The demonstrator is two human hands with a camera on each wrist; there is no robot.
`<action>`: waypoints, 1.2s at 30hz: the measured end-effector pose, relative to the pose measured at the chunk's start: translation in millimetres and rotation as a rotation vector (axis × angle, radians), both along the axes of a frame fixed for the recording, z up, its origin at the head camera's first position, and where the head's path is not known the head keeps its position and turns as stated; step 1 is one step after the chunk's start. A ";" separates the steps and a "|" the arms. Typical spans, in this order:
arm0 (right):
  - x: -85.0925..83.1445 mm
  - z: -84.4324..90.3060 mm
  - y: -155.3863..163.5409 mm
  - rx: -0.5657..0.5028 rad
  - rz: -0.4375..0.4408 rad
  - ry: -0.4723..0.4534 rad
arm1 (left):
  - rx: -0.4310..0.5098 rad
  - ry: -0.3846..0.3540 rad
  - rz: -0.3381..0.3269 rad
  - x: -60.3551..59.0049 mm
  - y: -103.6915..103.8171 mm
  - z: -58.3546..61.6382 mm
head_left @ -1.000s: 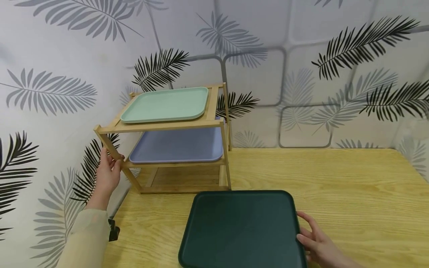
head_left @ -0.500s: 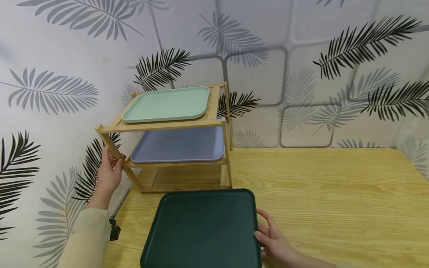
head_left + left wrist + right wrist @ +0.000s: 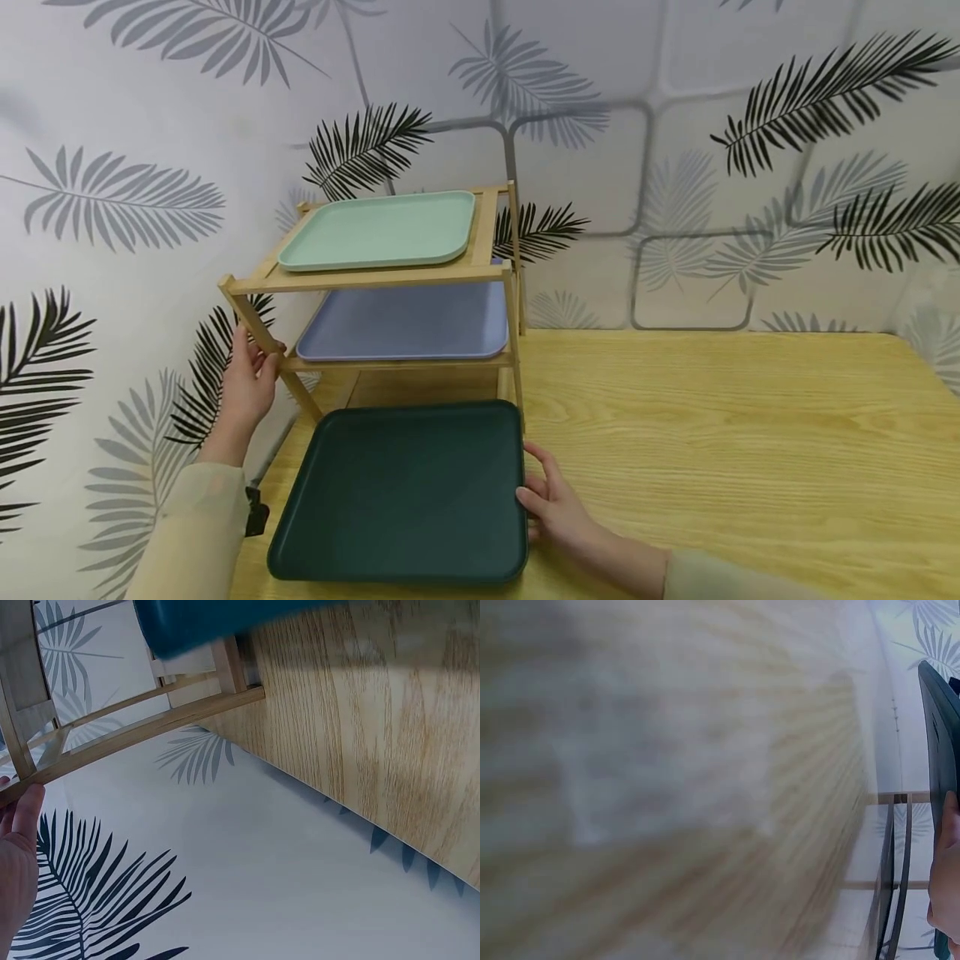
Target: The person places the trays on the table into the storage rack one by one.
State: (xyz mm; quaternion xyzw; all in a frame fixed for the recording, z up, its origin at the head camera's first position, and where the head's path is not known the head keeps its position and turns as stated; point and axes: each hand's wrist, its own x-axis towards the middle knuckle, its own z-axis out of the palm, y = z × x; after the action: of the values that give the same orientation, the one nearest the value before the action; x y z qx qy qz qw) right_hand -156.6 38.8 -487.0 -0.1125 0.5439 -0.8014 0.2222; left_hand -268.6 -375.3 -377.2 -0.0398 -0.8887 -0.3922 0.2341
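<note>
My right hand (image 3: pixel 561 507) grips the right edge of a dark green tray (image 3: pixel 405 496), thumb over the rim and the other fingers partly hidden beneath it. The tray is held in front of the lower part of a wooden rack (image 3: pixel 367 281). My left hand (image 3: pixel 247 383) holds the rack's front left post, close to the middle shelf; the left wrist view shows these fingers (image 3: pixel 28 814) on the wood. On the rack's top shelf lies a mint green tray (image 3: pixel 382 229), and a lavender tray (image 3: pixel 408 321) lies on the shelf below.
The rack stands on a wood-grain table (image 3: pixel 712 433), near its left edge. A wall (image 3: pixel 585 183) with leaf patterns rises behind and to the left. A small black object (image 3: pixel 257 512) shows at the left sleeve.
My right hand has carried the dark green tray leftward and then toward the rack, so it now covers the rack's front bottom bar. The left hand keeps its hold on the post.
</note>
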 end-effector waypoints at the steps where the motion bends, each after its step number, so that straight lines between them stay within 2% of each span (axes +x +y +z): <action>1: -2.1 0.1 -3.8 0.009 -0.013 -0.003 | -0.005 0.003 0.001 -0.2 0.0 0.0; 6: -12.0 0.5 -19.3 0.028 -0.083 -0.036 | -0.024 0.003 0.008 -0.2 -0.1 -0.1; 15: -27.3 0.1 -34.5 0.033 -0.222 -0.076 | -0.007 -0.024 0.019 1.0 1.0 1.2; 23: -38.9 -7.9 -44.3 0.028 -0.296 -0.085 | -0.027 0.000 0.022 0.3 0.2 -1.8; 28: -48.2 -7.2 -52.9 0.059 -0.419 -0.143 | 0.001 0.023 0.003 0.9 1.2 -1.6; 31: -54.6 -6.0 -57.1 0.043 -0.496 -0.173 | -0.001 0.012 0.012 1.5 2.5 0.0; 33: -56.6 -5.5 -57.8 0.040 -0.514 -0.178 | -0.004 0.003 0.020 2.1 3.2 0.8; 36: -56.9 -7.5 -56.6 0.059 -0.491 -0.165 | -0.011 -0.003 0.027 2.7 3.8 1.0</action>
State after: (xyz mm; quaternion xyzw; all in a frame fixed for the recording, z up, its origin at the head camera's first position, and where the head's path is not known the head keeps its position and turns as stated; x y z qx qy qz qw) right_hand -213.4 -17.8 -494.5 0.0952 0.5583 -0.8214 0.0676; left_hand -265.9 -371.5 -376.1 -0.0286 -0.8916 -0.3842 0.2380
